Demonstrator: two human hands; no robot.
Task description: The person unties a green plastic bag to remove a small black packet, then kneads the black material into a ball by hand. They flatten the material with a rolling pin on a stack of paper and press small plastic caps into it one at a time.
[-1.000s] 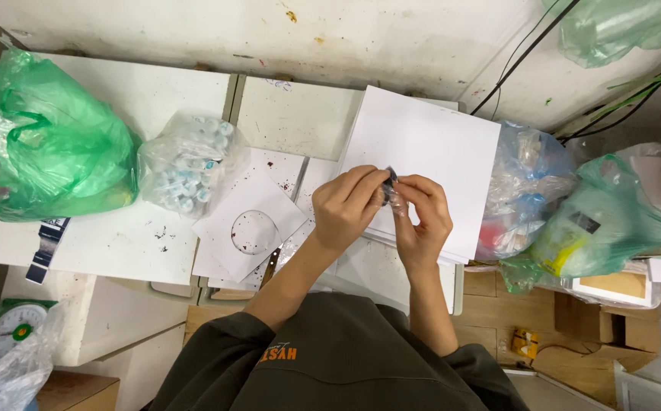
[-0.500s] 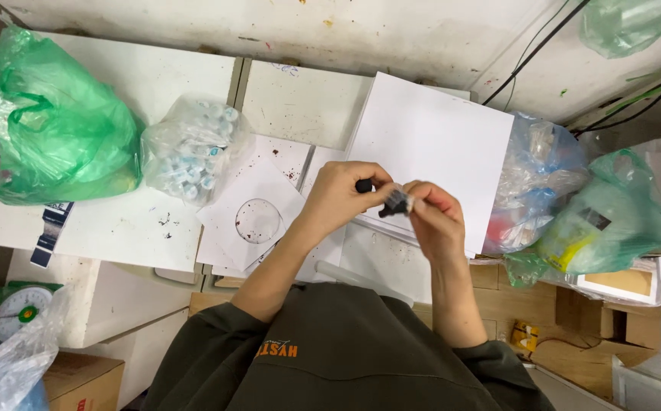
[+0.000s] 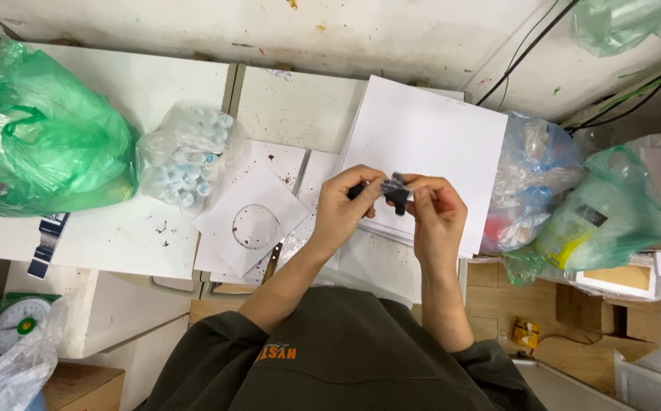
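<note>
— While the white sheets [image 3: 429, 137] lie on the bench, what do your hands hold?
— My left hand [image 3: 343, 207] and right hand [image 3: 437, 217] both pinch a small black part [image 3: 396, 190] above them, fingers closed.

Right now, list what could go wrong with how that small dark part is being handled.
1. The small dark part is pinched only at the fingertips of the left hand and right hand, above the stack of white sheets; a slip could send it off the table edge.
2. The clear bag of small bottles and the green bag crowd the table, so a dropped part might get lost among them.
</note>
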